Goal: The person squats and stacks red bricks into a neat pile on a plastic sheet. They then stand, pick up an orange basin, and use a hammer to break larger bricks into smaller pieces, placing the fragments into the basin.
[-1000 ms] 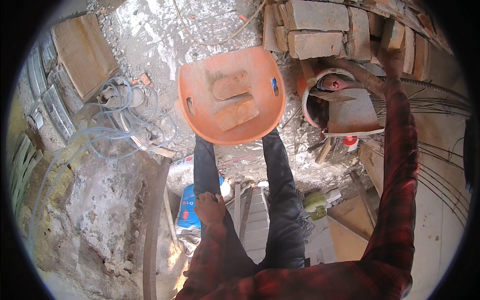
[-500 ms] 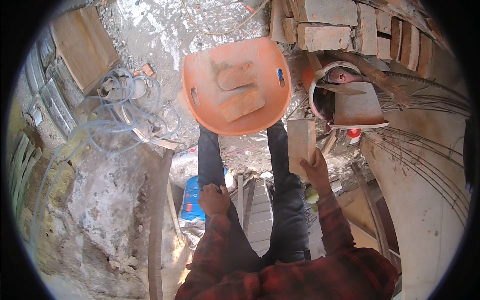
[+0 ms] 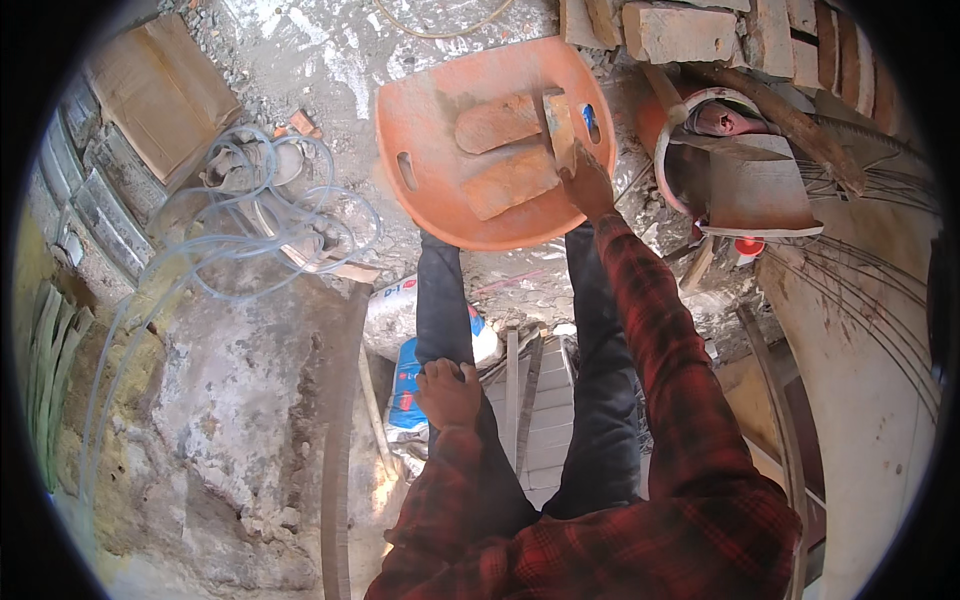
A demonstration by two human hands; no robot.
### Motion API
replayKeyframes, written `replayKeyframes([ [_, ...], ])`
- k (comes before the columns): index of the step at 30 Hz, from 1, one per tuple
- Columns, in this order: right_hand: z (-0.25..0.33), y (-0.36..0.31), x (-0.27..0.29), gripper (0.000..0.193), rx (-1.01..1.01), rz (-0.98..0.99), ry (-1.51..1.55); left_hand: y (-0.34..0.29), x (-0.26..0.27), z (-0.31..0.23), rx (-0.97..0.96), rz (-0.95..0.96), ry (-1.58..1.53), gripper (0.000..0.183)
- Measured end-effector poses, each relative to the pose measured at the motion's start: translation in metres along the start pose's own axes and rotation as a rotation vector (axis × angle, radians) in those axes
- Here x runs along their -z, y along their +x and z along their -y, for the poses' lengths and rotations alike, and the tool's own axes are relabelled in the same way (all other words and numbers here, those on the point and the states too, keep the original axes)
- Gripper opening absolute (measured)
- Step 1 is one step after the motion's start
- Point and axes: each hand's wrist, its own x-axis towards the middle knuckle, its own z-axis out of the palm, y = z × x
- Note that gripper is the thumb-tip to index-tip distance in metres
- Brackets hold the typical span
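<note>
An orange plastic basin with a handle slot on each side stands ahead of my feet. Two dusty bricks lie flat in it, one behind the other. My right hand reaches over the near right part of the basin, its fingers closed on the near end of a third brick. This brick stands on its narrow side, close against the right ends of the other two. On my left thigh rests my left hand, holding nothing, its fingers slightly apart over the dark trousers.
Stacked bricks rise at the back right. Beside the basin lies a broken orange-and-white vessel near thin metal rods. Coiled clear hose and a cardboard piece lie left. A step ladder shows between my legs.
My right hand has carried the brick forward from beside my right knee into the basin. My left hand stays on my thigh. The whole view has shifted slightly.
</note>
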Motion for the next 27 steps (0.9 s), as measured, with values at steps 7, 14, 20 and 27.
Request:
replayKeyframes([
  [7, 0.014, -0.043, 0.025, 0.062, -0.144, -0.14, 0.189, 0.001, 0.006, -0.006, 0.021, 0.038, -0.04, 0.021],
  [14, 0.01, -0.108, 0.243, 0.026, -0.031, -0.572, 0.846, -0.002, 0.011, -0.02, 0.027, 0.074, -0.01, 0.02],
  [20, -0.027, 0.055, 0.361, 0.05, 0.283, -0.728, 0.094, -0.007, 0.01, -0.029, 0.031, 0.015, -0.078, 0.019],
  [27, -0.054, 0.175, 0.364, 0.113, 0.201, -0.666, -0.482, -0.011, 0.008, -0.038, 0.034, -0.066, -0.104, 0.016],
])
